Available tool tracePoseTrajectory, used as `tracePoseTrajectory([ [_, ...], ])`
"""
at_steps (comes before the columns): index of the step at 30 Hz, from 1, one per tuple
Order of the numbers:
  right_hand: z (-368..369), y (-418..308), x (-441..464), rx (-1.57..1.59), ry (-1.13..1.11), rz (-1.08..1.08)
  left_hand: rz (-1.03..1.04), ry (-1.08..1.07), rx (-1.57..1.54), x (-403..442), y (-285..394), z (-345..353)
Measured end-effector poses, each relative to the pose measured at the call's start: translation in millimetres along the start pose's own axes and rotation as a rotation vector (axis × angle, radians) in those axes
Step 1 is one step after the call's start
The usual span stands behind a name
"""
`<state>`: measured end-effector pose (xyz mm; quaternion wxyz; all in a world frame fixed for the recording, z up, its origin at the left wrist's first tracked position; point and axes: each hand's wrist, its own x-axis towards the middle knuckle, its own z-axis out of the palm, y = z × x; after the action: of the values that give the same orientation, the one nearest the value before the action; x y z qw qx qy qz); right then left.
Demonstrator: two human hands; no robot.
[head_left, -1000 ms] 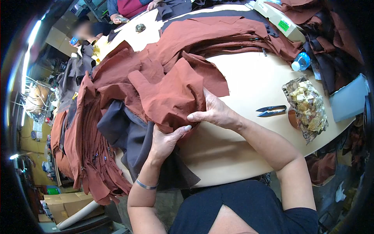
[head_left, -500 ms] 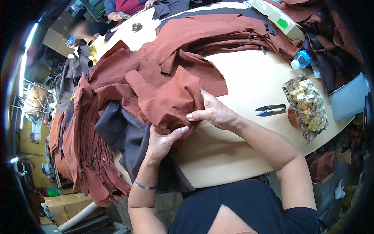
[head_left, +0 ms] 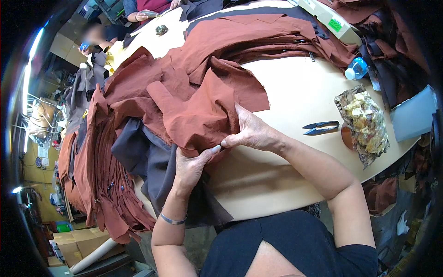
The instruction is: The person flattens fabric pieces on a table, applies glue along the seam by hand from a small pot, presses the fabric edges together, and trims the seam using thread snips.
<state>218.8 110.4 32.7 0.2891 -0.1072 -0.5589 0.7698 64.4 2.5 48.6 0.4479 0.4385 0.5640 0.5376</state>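
A rust-brown fabric piece (head_left: 203,117) is bunched up between my two hands over the near part of the table. My left hand (head_left: 190,168) pinches its lower edge, thumb on top and the other fingers hidden beneath the cloth. My right hand (head_left: 253,131) grips the same edge just beside it, and the two thumb tips nearly meet. Dark grey cloth (head_left: 157,161) hangs below the brown piece, over the table's near edge. To the right of my right hand lie black thread snips (head_left: 320,128) on the pale tabletop (head_left: 295,92).
A crumpled bag of yellowish bits (head_left: 364,122) lies at the right, near a capped bottle (head_left: 356,69) and a grey bin (head_left: 414,113). Stacked brown garments (head_left: 113,184) drape over the left edge. Across the table are a co-worker's hand (head_left: 140,16) and another person (head_left: 99,37).
My thumbs have drawn slightly closer together on the fabric edge. The brown cloth has shifted a little in my hands, its raised fold changing shape.
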Motion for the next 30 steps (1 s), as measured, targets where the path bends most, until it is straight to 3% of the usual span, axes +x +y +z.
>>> tracePoseTrajectory([
  [30,-4.5,0.4,-0.3,-0.147,-0.029,0.087,0.062,0.051,0.14,-3.4,1.7,14.0],
])
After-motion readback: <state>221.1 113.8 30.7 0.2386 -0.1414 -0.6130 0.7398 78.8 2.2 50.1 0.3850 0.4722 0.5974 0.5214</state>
